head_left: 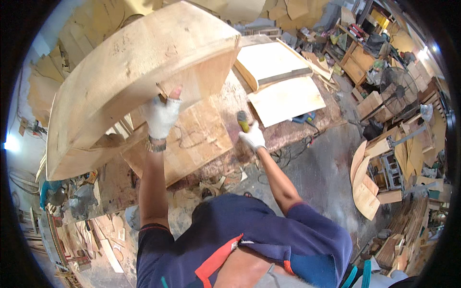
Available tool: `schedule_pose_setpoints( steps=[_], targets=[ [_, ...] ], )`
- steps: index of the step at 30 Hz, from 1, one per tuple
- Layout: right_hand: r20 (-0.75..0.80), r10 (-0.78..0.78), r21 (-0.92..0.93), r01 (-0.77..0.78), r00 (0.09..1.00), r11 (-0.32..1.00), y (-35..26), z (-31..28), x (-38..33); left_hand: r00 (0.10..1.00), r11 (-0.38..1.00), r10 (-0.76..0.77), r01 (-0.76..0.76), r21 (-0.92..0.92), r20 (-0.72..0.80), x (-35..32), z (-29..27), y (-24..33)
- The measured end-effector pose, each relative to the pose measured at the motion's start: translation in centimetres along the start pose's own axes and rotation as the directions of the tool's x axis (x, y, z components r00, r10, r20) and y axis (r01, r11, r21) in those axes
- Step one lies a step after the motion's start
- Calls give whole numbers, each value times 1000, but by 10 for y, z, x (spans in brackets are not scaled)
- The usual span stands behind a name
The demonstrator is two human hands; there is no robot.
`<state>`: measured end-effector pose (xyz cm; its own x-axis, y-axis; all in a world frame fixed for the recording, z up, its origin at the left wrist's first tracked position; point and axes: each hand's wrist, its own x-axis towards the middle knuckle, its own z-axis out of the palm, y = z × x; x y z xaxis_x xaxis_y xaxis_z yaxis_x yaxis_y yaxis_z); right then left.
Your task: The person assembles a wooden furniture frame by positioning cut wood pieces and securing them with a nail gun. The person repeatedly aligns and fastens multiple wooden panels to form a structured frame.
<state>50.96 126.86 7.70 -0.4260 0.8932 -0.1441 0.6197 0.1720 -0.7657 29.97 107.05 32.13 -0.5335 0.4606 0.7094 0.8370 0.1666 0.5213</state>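
A large curved plywood piece [144, 53], like a hollow frame with thick sides, stands tilted over the workbench on the left. My left hand [162, 116], in a white glove, is closed on its inner edge, with the thumb pointing up; its other fingers are partly hidden. My right hand [253, 138], also gloved, is wrapped round a yellow and black hand tool [243, 122] whose exact kind I cannot make out. This tool is over the bench, to the right of the curved piece. Beneath the curved piece lies a flat plywood sheet [204, 137].
Pale plywood panels [283, 101] lie on the worn workbench [230, 103], with a blue power tool [305, 117] beside them. Cables [293, 156] hang at the bench's near edge. A standing fan [397, 89], wood pieces and curved wooden parts [365, 185] crowd the right side.
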Motion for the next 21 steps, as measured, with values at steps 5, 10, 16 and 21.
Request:
schedule_pose_setpoints(
  steps=[5, 10, 16, 21],
  targets=[
    [-50, -218, 680, 193, 975, 707, -56, -101, -77, 974, 989, 145, -145, 15, -174, 1, 10, 6],
    [-331, -409, 342, 513, 850, 787, -121, -148, -115, 999, 999, 48, -48, 12, 7, -3, 11, -19],
    [-566, -432, 360, 682, 702, 636, -166, -147, -99, 999, 982, -39, 32, -188, -31, 1, 12, 3],
    [-451, -542, 289, 690, 709, 663, -175, -147, -88, 1000, 964, 25, -28, -263, -17, 1, 9, 7]
  ],
)
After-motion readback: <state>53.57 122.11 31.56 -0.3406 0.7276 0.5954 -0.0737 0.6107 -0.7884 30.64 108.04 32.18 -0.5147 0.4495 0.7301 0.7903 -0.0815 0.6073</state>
